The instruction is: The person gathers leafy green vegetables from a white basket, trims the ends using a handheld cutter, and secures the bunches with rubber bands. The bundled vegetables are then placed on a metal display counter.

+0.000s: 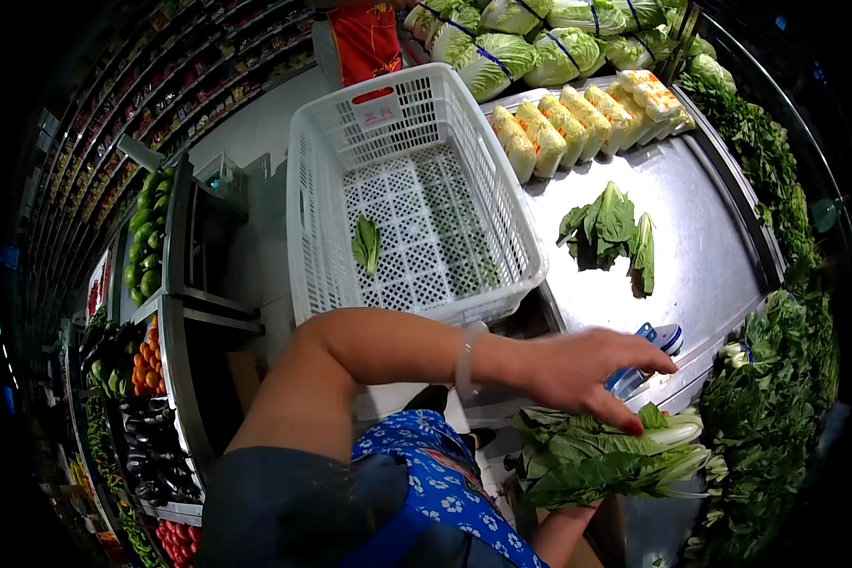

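My left hand (596,369) reaches across from the left, a translucent bangle (471,360) on its wrist. Its fingers are spread above a bunch of leafy greens (610,454) with pale stems, the thumb close to the top stem; whether it touches is unclear. Underneath, my right hand (586,505) holds up the bunch and is mostly hidden by the leaves. Beyond my left hand, a blue tape dispenser (664,337) is partly covered on the metal counter (710,206). Loose green leaves (607,220) lie farther back on that counter.
A white plastic crate (532,273) with one leaf (366,243) inside stands ahead. Wrapped cabbages (571,124) line the counter's back, with banded napa cabbages (497,64) behind. Greens (767,426) border the right. Eggplants (153,454) and tomatoes (149,362) fill the left stand.
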`<state>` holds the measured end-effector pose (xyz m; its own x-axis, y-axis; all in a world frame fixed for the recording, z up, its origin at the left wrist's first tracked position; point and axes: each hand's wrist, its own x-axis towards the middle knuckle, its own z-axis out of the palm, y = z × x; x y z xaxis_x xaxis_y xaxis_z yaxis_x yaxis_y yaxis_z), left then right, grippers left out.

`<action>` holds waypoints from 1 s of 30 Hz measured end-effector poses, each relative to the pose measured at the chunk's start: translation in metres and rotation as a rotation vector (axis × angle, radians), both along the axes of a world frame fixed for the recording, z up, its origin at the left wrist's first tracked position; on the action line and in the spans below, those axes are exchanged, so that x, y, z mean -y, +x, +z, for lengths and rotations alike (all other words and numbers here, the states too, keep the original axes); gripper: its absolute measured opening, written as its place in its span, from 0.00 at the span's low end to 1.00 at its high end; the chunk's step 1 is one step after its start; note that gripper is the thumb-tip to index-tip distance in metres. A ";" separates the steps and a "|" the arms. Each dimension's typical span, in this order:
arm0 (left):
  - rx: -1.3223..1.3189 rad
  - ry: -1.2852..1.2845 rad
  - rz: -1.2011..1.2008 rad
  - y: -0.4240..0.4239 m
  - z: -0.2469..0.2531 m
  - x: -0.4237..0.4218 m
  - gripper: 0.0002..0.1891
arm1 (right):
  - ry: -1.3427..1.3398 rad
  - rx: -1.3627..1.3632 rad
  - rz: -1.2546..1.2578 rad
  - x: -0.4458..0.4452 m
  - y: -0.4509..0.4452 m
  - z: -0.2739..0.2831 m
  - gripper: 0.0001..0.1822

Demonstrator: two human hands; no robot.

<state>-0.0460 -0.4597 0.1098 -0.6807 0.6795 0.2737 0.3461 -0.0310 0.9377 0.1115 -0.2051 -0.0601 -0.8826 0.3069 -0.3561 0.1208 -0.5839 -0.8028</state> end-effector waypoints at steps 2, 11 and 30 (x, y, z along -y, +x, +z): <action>-0.185 -0.291 0.303 -0.044 0.006 0.095 0.13 | -0.007 0.001 -0.008 0.022 -0.024 -0.001 0.51; -0.503 -1.813 -0.618 -0.054 -0.267 0.356 0.15 | 0.040 0.106 -0.093 0.087 -0.064 0.012 0.51; -0.289 -0.260 -0.009 -0.072 0.031 0.071 0.23 | -0.137 -0.286 -0.047 0.070 -0.006 0.051 0.54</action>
